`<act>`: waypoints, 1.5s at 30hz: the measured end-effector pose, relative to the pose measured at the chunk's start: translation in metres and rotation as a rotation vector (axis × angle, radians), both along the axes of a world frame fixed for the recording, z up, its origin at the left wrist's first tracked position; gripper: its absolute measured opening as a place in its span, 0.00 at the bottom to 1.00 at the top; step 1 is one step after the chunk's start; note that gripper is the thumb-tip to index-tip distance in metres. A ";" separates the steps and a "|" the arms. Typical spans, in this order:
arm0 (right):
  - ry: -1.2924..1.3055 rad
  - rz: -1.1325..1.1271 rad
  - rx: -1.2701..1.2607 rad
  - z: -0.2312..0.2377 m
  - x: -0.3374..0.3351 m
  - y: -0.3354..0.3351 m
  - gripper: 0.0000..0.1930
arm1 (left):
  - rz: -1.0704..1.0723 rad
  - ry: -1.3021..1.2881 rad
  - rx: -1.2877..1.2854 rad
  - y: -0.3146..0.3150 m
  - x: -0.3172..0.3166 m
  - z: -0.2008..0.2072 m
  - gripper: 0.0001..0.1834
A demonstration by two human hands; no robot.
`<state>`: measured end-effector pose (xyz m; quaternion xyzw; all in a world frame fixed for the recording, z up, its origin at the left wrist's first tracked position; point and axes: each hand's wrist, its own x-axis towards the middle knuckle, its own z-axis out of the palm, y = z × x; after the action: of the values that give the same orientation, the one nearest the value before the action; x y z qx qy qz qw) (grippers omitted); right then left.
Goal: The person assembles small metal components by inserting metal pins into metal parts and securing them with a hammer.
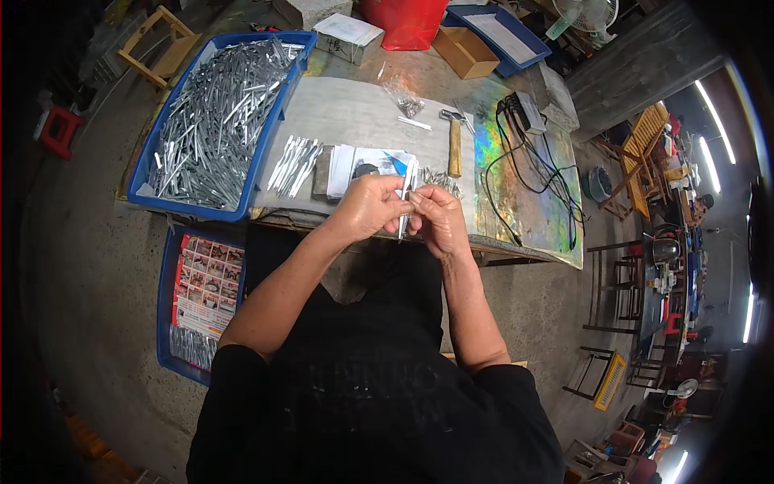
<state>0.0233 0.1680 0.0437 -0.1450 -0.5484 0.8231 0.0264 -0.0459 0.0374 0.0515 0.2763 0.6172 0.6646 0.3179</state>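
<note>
At the table's near edge my left hand (369,206) and my right hand (442,218) meet, fingers closed in a pinch. Between them they hold a slim silver metal piece (410,173), roughly upright, its narrow end pointing down toward me; my fingers cover its middle. Just beyond my left hand is a block topped with white papers (342,168), bearing a dark round object (365,170). Left of the block lies a small group of slim silver pieces (293,166). Small metal parts (442,182) lie beyond my right hand, near a wooden-handled hammer (455,149).
A blue tray (284,103) heaped with silver strips stands at the left. Another blue bin (164,323) sits lower, below the table edge. A power strip (528,113) with black cables lies right. Behind are a plastic bag of small parts (407,103), a cardboard box (466,53) and a red container (405,24).
</note>
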 end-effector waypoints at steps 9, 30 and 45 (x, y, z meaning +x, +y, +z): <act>0.018 -0.014 -0.056 0.000 -0.003 0.000 0.04 | 0.013 -0.037 0.008 0.000 0.000 0.005 0.06; 0.058 -0.010 -0.051 -0.008 0.003 0.005 0.05 | -0.028 -0.042 -0.003 -0.005 0.003 0.000 0.13; -0.354 -0.292 1.327 -0.043 0.007 0.138 0.11 | 0.460 0.222 -0.170 -0.065 -0.007 -0.026 0.13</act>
<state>0.0303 0.3064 0.0003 -0.3022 -0.9060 0.2665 0.1301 -0.0529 -0.0278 0.0252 0.1723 0.7485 0.6307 0.1109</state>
